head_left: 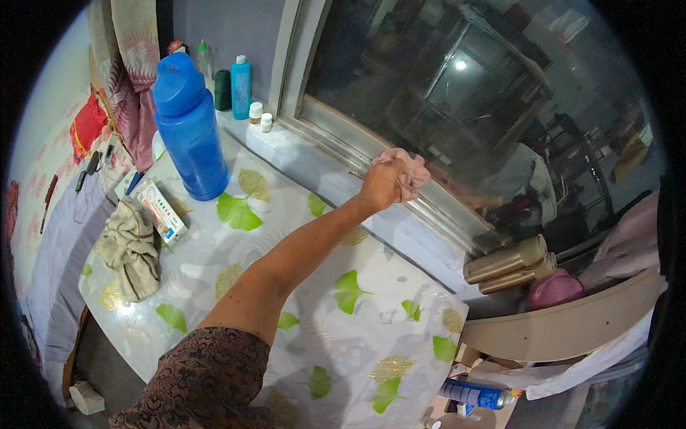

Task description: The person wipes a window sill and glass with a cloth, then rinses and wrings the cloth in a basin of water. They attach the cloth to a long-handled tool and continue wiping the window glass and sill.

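Observation:
My left arm, in a dark patterned sleeve, reaches from the lower left across the table to the window. My left hand (382,187) is closed on a crumpled pink cloth (413,174), which bulges out past the fingers. The cloth lies against the lower rail of the metal window frame (457,214), in front of the dark glass (464,93). Below the hand runs a pale sill (414,236) along the far edge of the table. My right hand is out of the picture.
A leaf-printed cover (321,314) lies on the table. On its left stand a tall blue water bottle (189,136), a small box (163,211) and a crumpled beige cloth (128,250). Small bottles (241,86) line the sill's left end; gold cylinders (507,263) lie at its right.

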Demonstrator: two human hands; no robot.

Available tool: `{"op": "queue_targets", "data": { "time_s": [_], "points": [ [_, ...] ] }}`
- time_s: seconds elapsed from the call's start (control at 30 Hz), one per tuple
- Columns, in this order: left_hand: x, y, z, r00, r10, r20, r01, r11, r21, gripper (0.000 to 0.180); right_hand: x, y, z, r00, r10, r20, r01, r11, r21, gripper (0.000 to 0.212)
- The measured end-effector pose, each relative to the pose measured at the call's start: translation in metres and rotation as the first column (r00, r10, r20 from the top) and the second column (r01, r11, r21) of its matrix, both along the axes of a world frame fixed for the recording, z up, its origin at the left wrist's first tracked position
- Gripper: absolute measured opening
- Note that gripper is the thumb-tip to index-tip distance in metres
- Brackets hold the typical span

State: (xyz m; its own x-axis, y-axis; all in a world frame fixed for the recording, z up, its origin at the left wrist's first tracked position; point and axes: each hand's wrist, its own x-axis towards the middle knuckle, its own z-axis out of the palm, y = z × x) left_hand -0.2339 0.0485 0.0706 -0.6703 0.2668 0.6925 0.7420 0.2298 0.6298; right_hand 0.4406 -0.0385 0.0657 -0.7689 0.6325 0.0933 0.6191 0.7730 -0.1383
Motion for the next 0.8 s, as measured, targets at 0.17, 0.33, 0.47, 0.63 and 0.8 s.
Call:
{"op": "queue_targets", "data": {
  "time_s": [0.17,0.33,0.47,0.63,0.8],
  "points": [
    [-0.076,-0.059,0.001,0.953,0.276,0.127,-0.301,0.916,0.266,0.024,0.004,0.018,0.008,0.932,0.357,-0.059,-0.353,0.933,0.069,0.062],
    [-0.106,-0.092,0.005,0.928,0.287,0.239,-0.347,0.898,0.268,0.017,0.001,0.005,0.011,0.970,0.242,0.012,-0.242,0.968,0.071,0.065],
    [-0.091,-0.043,-0.018,0.822,0.564,-0.074,-0.569,0.813,-0.124,0.026,0.030,0.008,-0.019,0.990,0.135,0.030,-0.135,0.991,-0.018,0.060],
    [-0.007,0.064,-0.021,0.966,0.132,-0.224,-0.154,0.984,-0.085,0.024,0.001,0.001,0.010,0.956,-0.269,0.121,0.292,0.922,-0.255,0.056],
    [0.028,0.091,0.070,0.979,-0.189,-0.071,0.202,0.915,0.350,0.005,0.018,0.002,-0.009,0.949,-0.278,0.149,0.304,0.933,-0.193,0.061]
  ]
}}
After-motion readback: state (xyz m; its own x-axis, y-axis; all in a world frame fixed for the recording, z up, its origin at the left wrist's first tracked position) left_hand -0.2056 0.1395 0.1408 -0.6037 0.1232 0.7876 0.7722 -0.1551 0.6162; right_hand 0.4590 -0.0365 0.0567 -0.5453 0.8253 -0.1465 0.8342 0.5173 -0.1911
